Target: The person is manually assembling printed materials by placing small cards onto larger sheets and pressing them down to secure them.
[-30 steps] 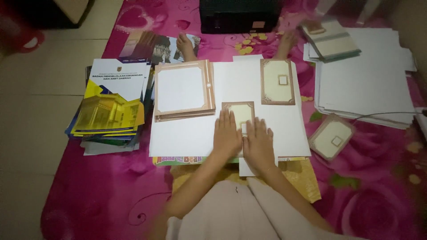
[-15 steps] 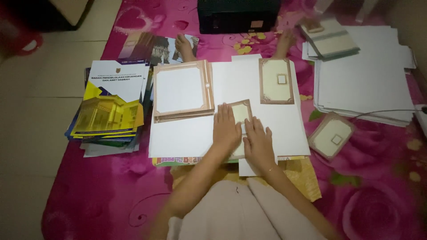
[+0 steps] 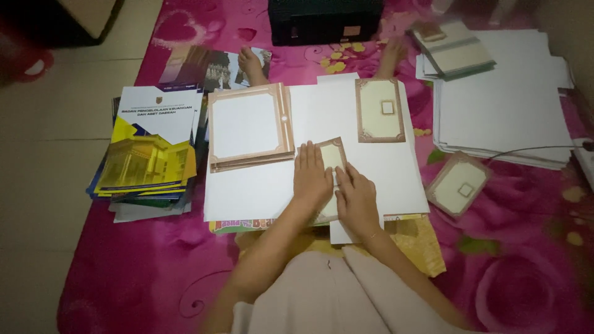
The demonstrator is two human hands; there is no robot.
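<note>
On the large white sheet (image 3: 260,185) over the pink floral mat (image 3: 507,260), left hand (image 3: 311,179) and right hand (image 3: 357,199) lie flat, fingers spread, pressing the small cream brown-bordered card (image 3: 332,154)—smoothing step, judging; gripping nothing.

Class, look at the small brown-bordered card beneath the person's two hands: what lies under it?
The brown-bordered card lies on a large white sheet, pressed flat by the left hand and right hand. The hands cover most of the card, so anything between card and sheet stays hidden.
</note>
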